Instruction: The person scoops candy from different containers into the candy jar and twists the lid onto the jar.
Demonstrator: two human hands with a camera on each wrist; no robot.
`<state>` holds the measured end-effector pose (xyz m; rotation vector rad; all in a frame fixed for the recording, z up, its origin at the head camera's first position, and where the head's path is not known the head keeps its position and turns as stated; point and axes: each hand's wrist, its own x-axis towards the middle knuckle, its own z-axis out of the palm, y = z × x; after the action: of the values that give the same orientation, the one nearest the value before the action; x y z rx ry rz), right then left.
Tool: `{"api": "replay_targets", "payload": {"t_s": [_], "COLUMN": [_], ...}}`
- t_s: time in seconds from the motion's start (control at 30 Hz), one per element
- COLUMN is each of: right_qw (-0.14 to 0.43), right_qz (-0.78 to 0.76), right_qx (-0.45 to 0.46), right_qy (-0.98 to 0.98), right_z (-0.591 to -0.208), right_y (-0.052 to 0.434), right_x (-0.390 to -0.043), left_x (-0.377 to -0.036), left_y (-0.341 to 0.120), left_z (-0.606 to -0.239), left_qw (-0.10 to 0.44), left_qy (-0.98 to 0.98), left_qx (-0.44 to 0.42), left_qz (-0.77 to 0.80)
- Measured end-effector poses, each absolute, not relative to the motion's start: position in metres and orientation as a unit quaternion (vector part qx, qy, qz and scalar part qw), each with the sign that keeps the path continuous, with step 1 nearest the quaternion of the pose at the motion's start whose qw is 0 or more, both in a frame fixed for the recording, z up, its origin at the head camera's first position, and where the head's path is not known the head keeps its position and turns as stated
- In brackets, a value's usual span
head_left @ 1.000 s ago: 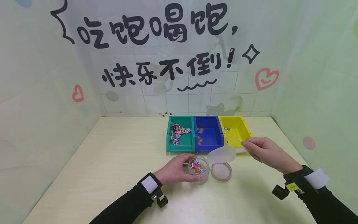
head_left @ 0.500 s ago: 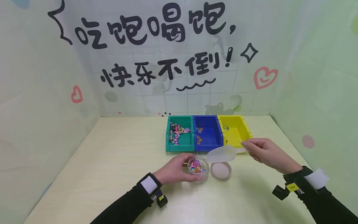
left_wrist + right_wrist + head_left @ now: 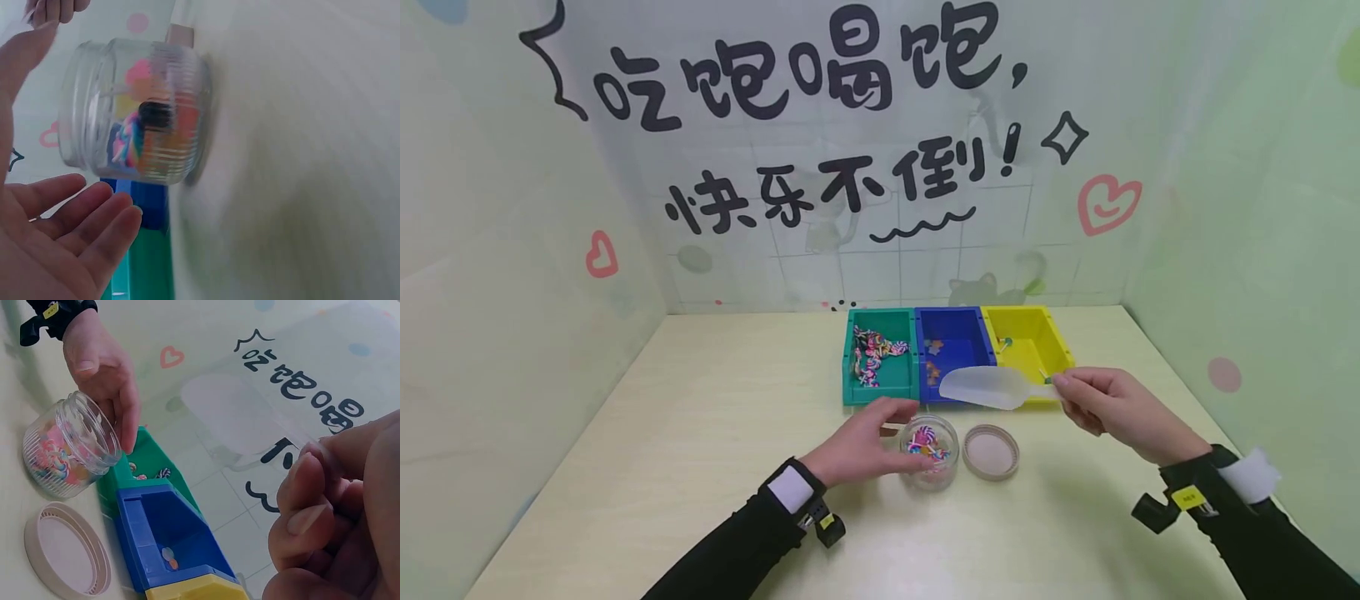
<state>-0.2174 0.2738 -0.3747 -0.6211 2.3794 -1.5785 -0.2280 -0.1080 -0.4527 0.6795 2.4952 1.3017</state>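
Note:
A ribbed clear glass jar (image 3: 934, 477) stands upright on the table, holding small colourful lollipop-like pieces. Beside it my left hand (image 3: 857, 446) is spread, its fingers (image 3: 103, 231) relaxed; the left wrist view shows a gap between them and the glass. My right hand (image 3: 1108, 412) pinches the handle of a translucent white scoop (image 3: 981, 387), raised in front of the blue and yellow bins. No pieces show on the scoop. A pale round lid (image 3: 992, 452) lies right of the jar, its ridged inside facing up.
Three joined bins stand behind the jar. The green bin (image 3: 845, 367) holds several swirl-patterned pieces, the blue bin (image 3: 962, 342) a few small orange-brown ones, the yellow bin (image 3: 1037, 337) a few small pieces. Printed walls enclose the wooden table (image 3: 722, 400).
My left hand has loosened from the jar and drawn slightly left. The scoop in my right hand has risen away from the jar's mouth. Jar and lid stay in place.

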Motion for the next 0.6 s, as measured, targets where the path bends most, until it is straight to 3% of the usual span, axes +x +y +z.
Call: {"api": "replay_targets", "payload": {"t_s": [0.27, 0.6], "right_qw": [0.085, -0.012], "right_qz": [-0.566, -0.564], "right_qx": [-0.201, -0.125], "right_qy": [0.795, 0.816], "right_z": [-0.373, -0.372], "right_y": [0.277, 0.285], "right_x": [-0.219, -0.227], "left_x": [-0.235, -0.249], "left_y": [-0.117, -0.131], "left_z": [-0.438, -0.426], "left_qw": [0.046, -0.083], "left_qy": [0.851, 0.85], "left_qx": [0.22, 0.164], "left_qz": [0.474, 0.494]}}
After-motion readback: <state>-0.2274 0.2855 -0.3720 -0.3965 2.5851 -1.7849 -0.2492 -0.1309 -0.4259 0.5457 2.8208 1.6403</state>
